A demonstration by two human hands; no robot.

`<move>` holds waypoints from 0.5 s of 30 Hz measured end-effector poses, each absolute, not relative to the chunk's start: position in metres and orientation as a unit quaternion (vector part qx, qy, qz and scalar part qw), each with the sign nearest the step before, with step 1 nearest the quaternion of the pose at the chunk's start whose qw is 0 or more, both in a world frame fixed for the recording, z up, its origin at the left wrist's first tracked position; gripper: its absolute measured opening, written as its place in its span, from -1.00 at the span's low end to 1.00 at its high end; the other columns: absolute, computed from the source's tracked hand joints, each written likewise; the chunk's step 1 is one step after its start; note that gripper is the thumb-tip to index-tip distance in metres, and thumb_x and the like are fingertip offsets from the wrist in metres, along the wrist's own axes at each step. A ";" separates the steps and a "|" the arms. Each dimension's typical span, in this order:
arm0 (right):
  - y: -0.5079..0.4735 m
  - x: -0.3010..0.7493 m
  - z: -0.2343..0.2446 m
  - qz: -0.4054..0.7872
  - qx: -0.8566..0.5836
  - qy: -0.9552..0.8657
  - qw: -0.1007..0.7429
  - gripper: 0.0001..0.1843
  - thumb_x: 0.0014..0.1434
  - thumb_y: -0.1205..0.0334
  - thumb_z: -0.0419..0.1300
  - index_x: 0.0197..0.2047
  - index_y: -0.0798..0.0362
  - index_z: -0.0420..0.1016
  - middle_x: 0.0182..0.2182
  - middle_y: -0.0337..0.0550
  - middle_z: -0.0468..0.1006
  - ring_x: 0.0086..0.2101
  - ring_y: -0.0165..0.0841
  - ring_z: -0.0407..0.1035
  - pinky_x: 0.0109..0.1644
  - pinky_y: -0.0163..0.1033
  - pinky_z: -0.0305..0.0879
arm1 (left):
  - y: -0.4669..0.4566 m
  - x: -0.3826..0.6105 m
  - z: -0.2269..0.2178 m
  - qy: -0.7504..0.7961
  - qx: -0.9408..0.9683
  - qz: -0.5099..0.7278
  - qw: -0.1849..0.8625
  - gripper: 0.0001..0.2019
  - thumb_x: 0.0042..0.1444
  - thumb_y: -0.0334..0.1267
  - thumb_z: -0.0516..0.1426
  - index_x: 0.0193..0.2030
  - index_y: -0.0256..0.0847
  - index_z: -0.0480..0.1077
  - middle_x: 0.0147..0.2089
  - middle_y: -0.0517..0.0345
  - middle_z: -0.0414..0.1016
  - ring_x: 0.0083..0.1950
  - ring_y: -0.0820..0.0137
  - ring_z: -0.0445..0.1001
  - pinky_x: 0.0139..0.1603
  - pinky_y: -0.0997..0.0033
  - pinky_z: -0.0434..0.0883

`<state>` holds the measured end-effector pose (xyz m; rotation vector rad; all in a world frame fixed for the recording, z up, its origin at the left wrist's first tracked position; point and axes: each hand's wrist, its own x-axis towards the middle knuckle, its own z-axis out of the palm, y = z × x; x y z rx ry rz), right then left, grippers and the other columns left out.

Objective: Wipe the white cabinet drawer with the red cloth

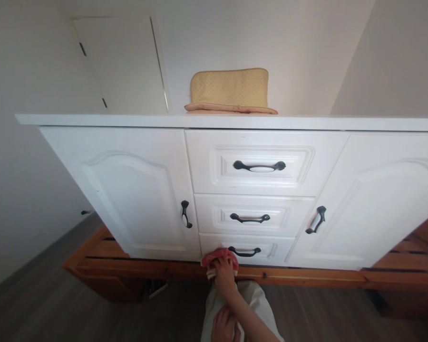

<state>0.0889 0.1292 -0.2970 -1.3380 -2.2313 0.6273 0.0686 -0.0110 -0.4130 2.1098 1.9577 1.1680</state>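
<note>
The right hand (224,274) is seen reaching forward and down, its fingers closed around a red cloth (219,259) that is bunched into a wad and pressed against the white front of the bottom drawer (248,249), at the lower left corner of that drawer, just at nine o'clock of the drawer's black handle (244,251). A strip of white is visible at the cloth's lower edge; whether it is a second layer or the cloth's underside cannot be told. The left hand (225,325) is rested low at six o'clock in the view, on light trousers (251,297); whether its fingers are curled or flat cannot be told.

The cloth is judged to be light, soft and limp, with no fixed shape of its own, so it is best gripped as a gathered bundle in the palm, as is being done. A loose corner would be likely to trail. Little risk of slipping or breakage is expected; the painted drawer face is judged smooth and hard.

The cabinet (128,190) is stood on a wooden frame (306,275), with two more drawers above at twelve o'clock of the cloth and a door to either side. A folded yellow pad (230,90) is lying on the top, well apart from the hands.
</note>
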 end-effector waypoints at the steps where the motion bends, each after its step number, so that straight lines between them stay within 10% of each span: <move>1: 0.131 0.110 -0.304 0.219 -0.497 -0.807 0.234 -0.45 0.03 0.54 0.04 0.00 0.00 0.62 0.07 -0.01 0.59 0.18 -0.03 0.30 0.29 0.08 0.00 | -0.013 0.070 -0.413 0.628 0.679 0.380 0.022 -0.62 0.00 -0.46 0.04 -0.21 -0.02 0.63 -0.09 0.05 0.72 0.06 0.15 0.65 0.08 0.11 0.60; 15: 0.179 0.317 -0.223 0.169 -0.491 -0.724 0.453 -0.57 -0.11 0.43 0.04 -0.28 -0.01 0.68 -0.21 0.01 0.63 -0.09 -0.09 0.44 0.04 -0.01 0.36 | -0.009 0.082 -0.385 0.641 0.661 0.378 0.095 -0.67 0.09 -0.47 0.04 -0.24 0.01 0.56 -0.09 0.21 0.68 0.16 0.18 0.56 0.23 0.08 0.46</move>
